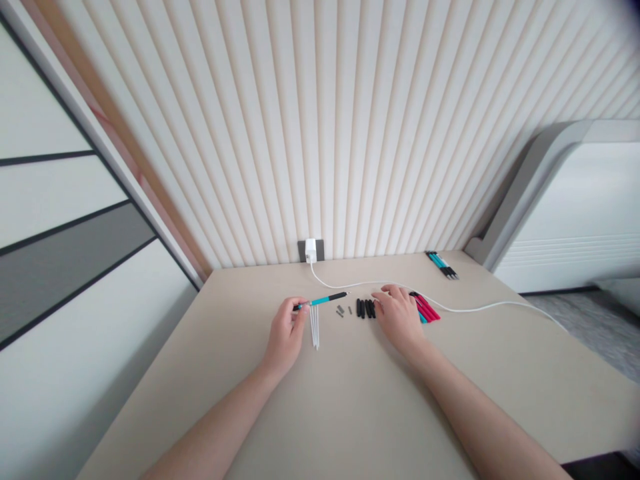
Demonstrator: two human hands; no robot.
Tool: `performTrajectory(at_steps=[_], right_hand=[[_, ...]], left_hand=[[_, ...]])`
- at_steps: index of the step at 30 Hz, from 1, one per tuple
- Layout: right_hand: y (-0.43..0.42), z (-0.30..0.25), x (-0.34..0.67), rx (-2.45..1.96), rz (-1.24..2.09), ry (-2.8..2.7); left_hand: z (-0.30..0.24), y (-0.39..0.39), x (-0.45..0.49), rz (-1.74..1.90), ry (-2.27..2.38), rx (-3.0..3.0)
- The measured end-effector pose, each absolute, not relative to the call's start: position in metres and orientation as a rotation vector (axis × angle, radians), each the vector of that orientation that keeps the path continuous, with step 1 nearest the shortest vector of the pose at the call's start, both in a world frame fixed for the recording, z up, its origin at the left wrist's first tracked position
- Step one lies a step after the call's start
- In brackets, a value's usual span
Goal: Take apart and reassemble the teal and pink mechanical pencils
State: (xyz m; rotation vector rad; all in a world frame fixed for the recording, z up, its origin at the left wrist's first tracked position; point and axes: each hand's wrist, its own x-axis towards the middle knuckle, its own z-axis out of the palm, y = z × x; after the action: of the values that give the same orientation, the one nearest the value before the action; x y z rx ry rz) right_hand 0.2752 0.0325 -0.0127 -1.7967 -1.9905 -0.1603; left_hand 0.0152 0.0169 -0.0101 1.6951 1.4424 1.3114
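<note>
My left hand (287, 335) pinches a teal and black ballpoint pen (323, 301) near its left end, with the tip pointing right. Just under the pen lie several thin white refills (315, 327), side by side. Small grey springs (341, 311) rest to their right. My right hand (400, 313) hovers low over the table, its fingers apart and slightly curled, beside a row of black pen grips (365, 308). It partly hides that row and the pink pen barrels (427, 308). A bit of a teal barrel (423, 319) peeks out beside its wrist side.
Several teal and black pens (442, 265) lie together at the back right of the beige table (320, 413). A white charger (311, 250) is plugged in at the ribbed wall, and its white cable (465, 310) runs across the back of the table to the right edge.
</note>
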Motion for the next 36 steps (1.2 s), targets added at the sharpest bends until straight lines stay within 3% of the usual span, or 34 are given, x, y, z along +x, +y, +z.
performTrajectory(at_steps=[19,28,36], right_hand=[[0.033,-0.007,0.275,-1.817,-0.057,-1.969],[0.035,-0.001,0.259,-1.197,0.918,-1.419],[0.031,-0.005,0.251,-1.145,1.028,-1.356]], left_hand=[[-0.007,0.015,0.017,1.245,1.468,1.777],[-0.006,0.015,0.018,1.225,1.453,1.806],[-0.006,0.015,0.018,1.201,1.447,1.823]])
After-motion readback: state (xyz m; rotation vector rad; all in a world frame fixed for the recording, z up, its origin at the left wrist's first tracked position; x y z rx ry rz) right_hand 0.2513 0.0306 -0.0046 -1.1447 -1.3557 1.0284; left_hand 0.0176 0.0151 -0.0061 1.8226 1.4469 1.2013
